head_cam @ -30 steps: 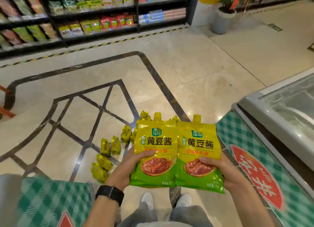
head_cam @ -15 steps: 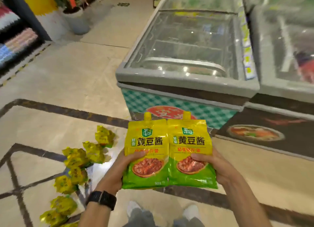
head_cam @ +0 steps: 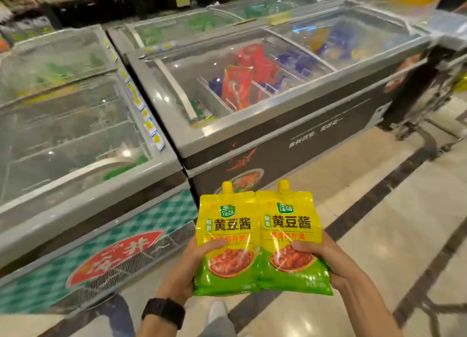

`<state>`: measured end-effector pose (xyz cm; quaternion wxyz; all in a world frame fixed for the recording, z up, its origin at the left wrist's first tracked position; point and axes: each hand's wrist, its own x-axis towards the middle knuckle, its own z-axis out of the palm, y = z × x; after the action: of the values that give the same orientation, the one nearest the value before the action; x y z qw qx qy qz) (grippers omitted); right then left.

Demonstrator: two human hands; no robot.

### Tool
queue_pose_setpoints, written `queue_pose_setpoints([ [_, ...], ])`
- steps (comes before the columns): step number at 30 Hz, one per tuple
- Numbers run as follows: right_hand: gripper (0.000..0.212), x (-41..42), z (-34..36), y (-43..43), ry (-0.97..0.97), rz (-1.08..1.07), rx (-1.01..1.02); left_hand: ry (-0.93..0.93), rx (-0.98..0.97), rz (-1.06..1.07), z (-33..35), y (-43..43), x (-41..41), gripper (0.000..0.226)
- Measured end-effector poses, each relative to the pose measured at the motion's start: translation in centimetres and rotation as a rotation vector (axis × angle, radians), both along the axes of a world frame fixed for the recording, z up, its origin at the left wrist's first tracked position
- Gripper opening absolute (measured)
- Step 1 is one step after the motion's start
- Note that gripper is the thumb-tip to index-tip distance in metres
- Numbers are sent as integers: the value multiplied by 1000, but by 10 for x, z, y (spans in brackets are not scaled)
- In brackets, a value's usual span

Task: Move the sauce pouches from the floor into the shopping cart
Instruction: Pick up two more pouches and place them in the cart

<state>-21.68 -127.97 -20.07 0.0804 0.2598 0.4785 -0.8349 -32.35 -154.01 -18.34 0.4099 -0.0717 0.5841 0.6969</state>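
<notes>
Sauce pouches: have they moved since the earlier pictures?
Yes. The left hand and right hand carried the sauce pouches rightward: earlier they were left of the green-checked freezer, now right of it, before the dark-fronted freezer.

On the yellow-and-green spouted plastic sauce pouch to my left I read 黄豆酱 in big dark characters, and the matching sauce pouch to my right says the same; their smaller red lines blur. The red oval sign on the teal checked freezer front shows white 安井. White print on the black freezer front is unreadable.
</notes>
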Motion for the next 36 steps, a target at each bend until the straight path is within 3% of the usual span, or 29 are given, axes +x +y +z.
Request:
queue_pose_setpoints([
  [4,83,-3,-7,53,18,-166,-13,15,-61,-141,-2,76,-46,54],
  [7,56,-17,-9,93,15,-285,-11,0,-39,-223,-5,134,-83,47],
  [9,51,-30,-10,122,2,-359,-9,-18,-21,-277,-8,175,-110,45],
  [12,58,-47,-13,167,-31,-457,-12,-77,-2,-383,-13,237,-147,43],
  [14,76,-55,-14,196,-41,-523,-31,-132,10,-439,-17,280,-170,36],
  [17,100,-56,-18,239,-47,-626,-15,-122,-15,-534,-21,347,-192,47],
  [22,103,-38,-22,318,-48,-792,-39,-136,-51,-679,-27,466,-199,47],
  [28,105,-13,-38,442,-34,-920,-79,-88,-113,-823,-42,629,-187,75],
  [32,101,0,-31,539,-29,-939,-72,-134,-104,-911,-40,731,-173,52],
  [36,99,10,-20,632,-24,-940,-64,-105,-84,-912,-29,824,-164,57],
])
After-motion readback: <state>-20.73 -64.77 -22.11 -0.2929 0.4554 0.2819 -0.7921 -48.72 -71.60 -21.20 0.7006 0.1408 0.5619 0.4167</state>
